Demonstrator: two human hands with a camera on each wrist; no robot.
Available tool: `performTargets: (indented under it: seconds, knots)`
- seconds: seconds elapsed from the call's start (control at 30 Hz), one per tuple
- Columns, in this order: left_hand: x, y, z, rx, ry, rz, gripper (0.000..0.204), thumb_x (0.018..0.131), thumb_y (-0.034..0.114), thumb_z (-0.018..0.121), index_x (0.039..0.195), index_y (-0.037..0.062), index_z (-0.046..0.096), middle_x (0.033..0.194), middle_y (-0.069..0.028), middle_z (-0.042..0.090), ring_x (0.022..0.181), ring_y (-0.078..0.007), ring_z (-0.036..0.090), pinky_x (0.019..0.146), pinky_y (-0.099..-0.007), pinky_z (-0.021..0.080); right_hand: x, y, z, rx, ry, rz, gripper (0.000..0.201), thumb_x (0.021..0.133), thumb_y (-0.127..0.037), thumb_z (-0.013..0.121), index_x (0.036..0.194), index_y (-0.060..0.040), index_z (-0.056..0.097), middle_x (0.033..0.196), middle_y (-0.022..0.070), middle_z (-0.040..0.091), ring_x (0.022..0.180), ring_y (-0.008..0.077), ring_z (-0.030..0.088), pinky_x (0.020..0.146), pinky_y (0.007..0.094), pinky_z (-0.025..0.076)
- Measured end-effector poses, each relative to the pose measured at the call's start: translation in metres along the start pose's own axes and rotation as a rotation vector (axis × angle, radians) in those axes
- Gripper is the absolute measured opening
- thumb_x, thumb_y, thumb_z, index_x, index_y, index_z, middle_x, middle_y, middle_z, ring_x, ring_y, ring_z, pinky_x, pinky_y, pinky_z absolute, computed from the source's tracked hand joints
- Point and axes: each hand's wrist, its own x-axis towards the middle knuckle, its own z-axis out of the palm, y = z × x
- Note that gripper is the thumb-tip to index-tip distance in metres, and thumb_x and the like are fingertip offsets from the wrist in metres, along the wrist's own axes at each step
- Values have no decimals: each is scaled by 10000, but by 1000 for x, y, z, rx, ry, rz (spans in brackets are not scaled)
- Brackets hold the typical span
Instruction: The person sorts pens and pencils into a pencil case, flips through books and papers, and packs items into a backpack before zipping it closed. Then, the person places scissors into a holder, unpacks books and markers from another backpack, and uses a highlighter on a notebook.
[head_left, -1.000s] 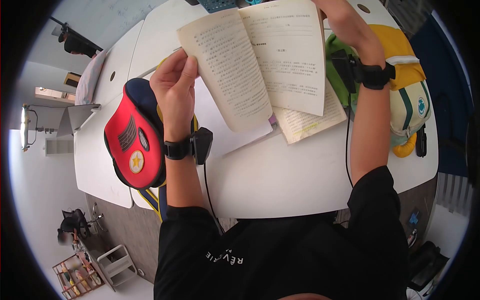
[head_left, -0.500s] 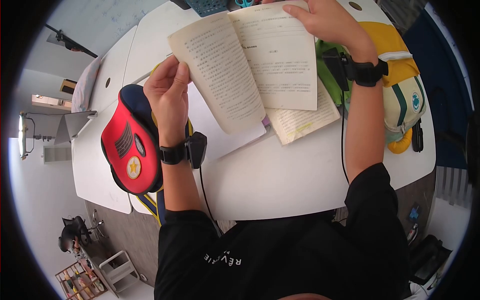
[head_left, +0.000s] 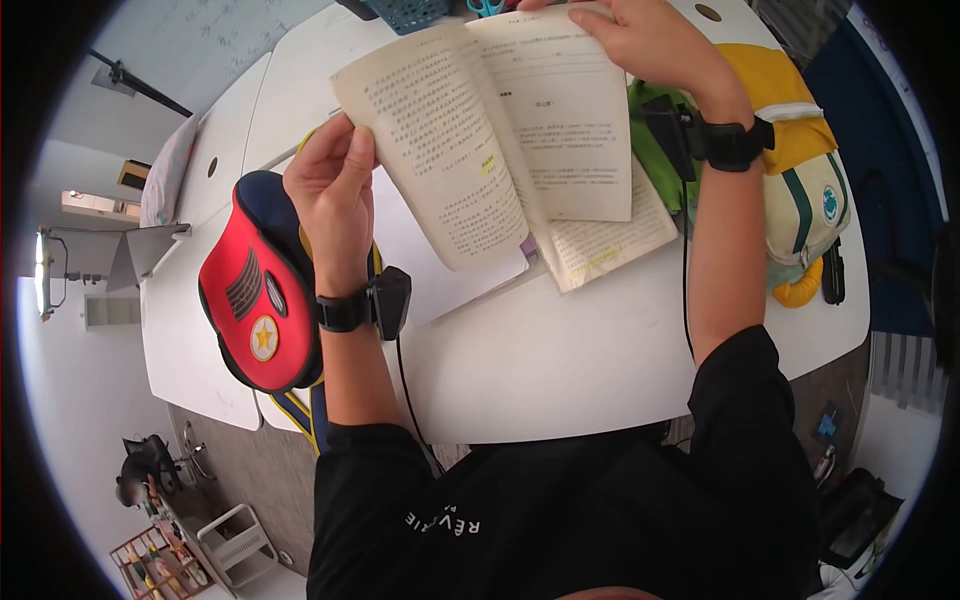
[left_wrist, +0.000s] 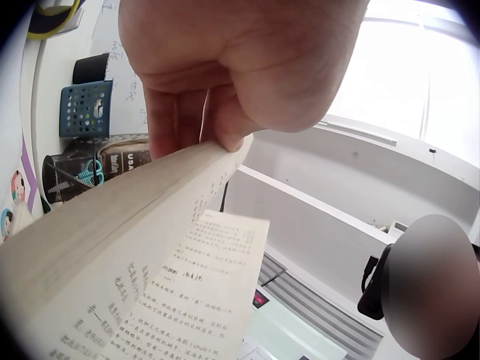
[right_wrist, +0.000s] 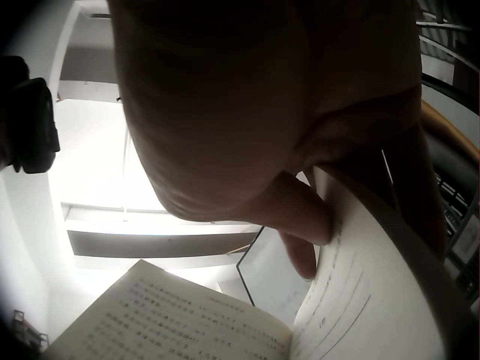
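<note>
An open book with printed pages is held up above the table. My left hand pinches its left edge between thumb and fingers; the left wrist view shows the thumb against the page. At the book's upper right, my right hand grips the top edge, thumb over the page. A yellow highlighted mark shows on the left page, and a page near the middle looks blurred. Below the held book lies another printed text, partly covered. White sheets lie under the left part.
A red and navy bag stands left of my left forearm. Right of my right forearm is a yellow, cream and green bag. A blue basket stands at the table's far side. Cables hang from both wrist cameras.
The book has shifted slightly left with both hands. A left-hand page with a highlighted mark now shows where an unmarked one was. My right thumb has come into view on the page.
</note>
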Motion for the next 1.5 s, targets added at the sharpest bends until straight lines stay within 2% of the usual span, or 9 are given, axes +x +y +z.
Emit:
performTargets:
  seconds: [0.17,0.33,0.47,0.53,0.63,0.87,1.03,1.23,1.5]
  knots:
    - [0,-1,-2,-29,-5,9,264,975,4,560,1210,-105,615,994,-111,717,856,-140,647,826,-283,489,2,1,1,82,6,18,315,996,-133,448,1126,61,659,1017,183,707,959,255,655,879,332,488]
    - [2,0,-1,-30,-2,24,258,970,10,595,1196,-114,617,998,-128,715,846,-149,662,768,-282,529,-2,5,0,325,-13,-31,533,1065,-369,343,1106,44,677,986,187,707,923,237,650,823,329,484]
    - [2,-1,-5,-32,-9,26,257,969,4,592,1195,-115,616,1003,-128,714,851,-147,663,770,-276,528,0,0,-1,198,-61,20,393,1018,-249,439,1119,56,665,1034,199,704,959,263,654,867,345,486]
    - [0,-1,-5,-30,-10,22,256,969,3,591,1194,-114,618,1003,-128,714,853,-148,664,773,-276,528,-3,0,2,-106,18,-76,302,925,-100,501,1127,61,658,1077,205,698,1002,282,654,919,346,478]
    - [1,1,0,-31,-1,18,253,969,3,591,1190,-115,622,996,-127,715,851,-147,663,778,-276,527,-3,-7,1,-40,56,-50,337,840,1,501,1134,59,655,1104,208,693,1032,289,651,940,342,477]
    - [2,-1,-4,-22,-15,12,268,973,20,594,1204,-114,618,1015,-136,714,862,-156,665,790,-283,526,-1,-2,-1,-21,-62,80,317,860,-8,480,1100,50,678,1080,207,700,1016,287,655,924,345,487]
    - [1,0,-2,-22,-11,14,272,975,19,590,1209,-118,613,1013,-139,715,868,-159,667,789,-287,525,-3,5,0,-94,29,-84,251,899,-100,557,1032,58,699,987,208,716,927,281,676,879,353,507]
    - [1,-1,-4,-8,-11,0,264,977,-3,546,1208,-116,605,1037,-142,714,911,-167,671,891,-293,498,-1,-1,-2,-102,5,-40,284,912,-206,625,992,53,710,941,194,719,899,278,676,851,363,509]
    - [1,0,-1,-3,-12,-4,266,977,0,552,1212,-111,608,1044,-136,713,940,-172,673,904,-285,497,-1,2,-4,-47,-8,-59,339,980,-227,515,960,57,700,889,194,702,818,245,641,767,350,490]
